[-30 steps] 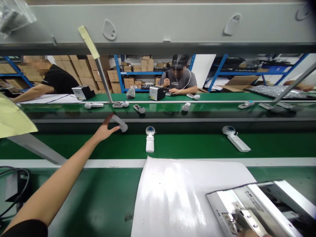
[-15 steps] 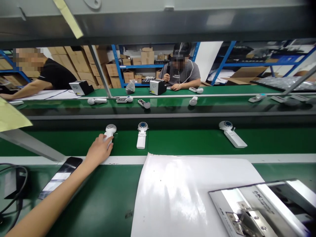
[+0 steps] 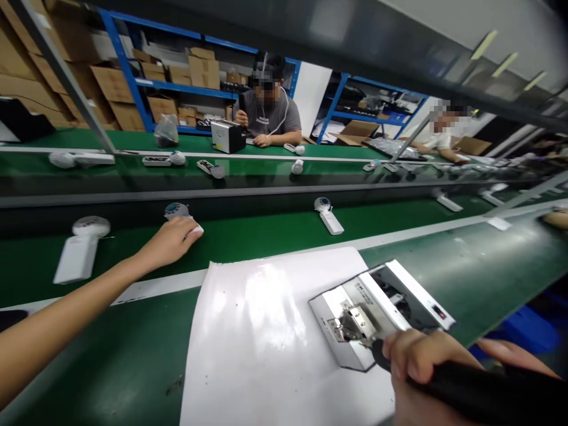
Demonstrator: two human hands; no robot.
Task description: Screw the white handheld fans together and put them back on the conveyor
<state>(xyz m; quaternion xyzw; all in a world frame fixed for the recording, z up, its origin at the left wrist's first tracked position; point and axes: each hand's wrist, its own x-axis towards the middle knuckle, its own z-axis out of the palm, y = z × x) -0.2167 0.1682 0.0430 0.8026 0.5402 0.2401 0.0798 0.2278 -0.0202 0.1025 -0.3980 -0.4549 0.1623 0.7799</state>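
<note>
My left hand [image 3: 171, 242] reaches over the green belt, fingers closed over the handle of a white device with a round head [image 3: 176, 210]. Only the head, with a bluish centre, and a bit of the handle's end show past the fingers. A similar white device [image 3: 82, 251] lies left of this hand, untouched. Low on the right, my right hand [image 3: 426, 361] grips a black electric screwdriver [image 3: 497, 390]. Its tip end is at the front of a silver screw feeder box [image 3: 355, 319], which stands partly on a white sheet [image 3: 252, 349].
Another white device [image 3: 331, 218] lies further right on the belt [image 3: 266, 231]. Beyond a metal rail, several more lie on a second belt. A person [image 3: 273, 112] sits opposite beside a small box [image 3: 228, 137]. Slanted metal posts [image 3: 62, 77] and an overhead shelf frame the bench.
The view has swung right. My left hand has let go of the leftmost device and taken hold of the one beside it. My right hand has come into view with the electric screwdriver.
</note>
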